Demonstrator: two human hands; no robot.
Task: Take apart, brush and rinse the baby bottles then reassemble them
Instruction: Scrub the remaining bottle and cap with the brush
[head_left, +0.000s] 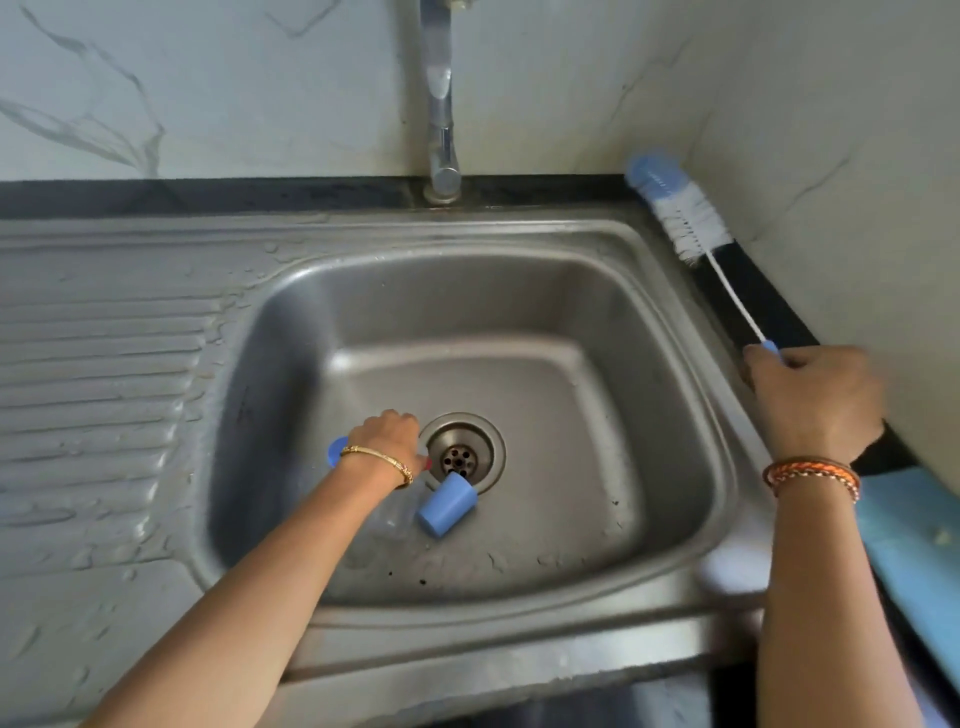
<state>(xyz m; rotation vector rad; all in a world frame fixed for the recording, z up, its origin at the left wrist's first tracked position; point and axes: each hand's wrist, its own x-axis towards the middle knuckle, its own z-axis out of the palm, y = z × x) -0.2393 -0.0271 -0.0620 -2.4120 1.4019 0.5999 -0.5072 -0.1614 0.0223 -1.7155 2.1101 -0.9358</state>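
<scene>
Steel sink (524, 260) set in a dark counter, pale marble-look wall behind, tap (441, 104) at the middle of the back edge, ribbed draining board to the left.

Left hand (387, 434) reaching down into the basin, just left of the drain (461, 451), knuckles up and fingers curled under. Hard to tell exactly what is held; a blue piece (336, 451) peeks out at the wrist's left side.

Clear baby bottle (392, 517) lying on its side on the basin floor, faint and partly hidden under the left forearm, near the front edge. Blue cap (447, 504) lying tilted just right of the bottle, its upper end overlapping the drain rim. Long axis of the cap running from lower left to upper right.

Right hand (815, 400) at the sink's right edge, fingers closed around the handle end of a bottle brush (680, 213). Brush shaft slanting away to the upper left, bristled head resting near the back right corner of the counter, well apart from the bottle.

Judgement: left hand nearer the bottle parts, so likely to lift them; brush needing to swing leftward across the basin to meet the bottle's mouth.
</scene>
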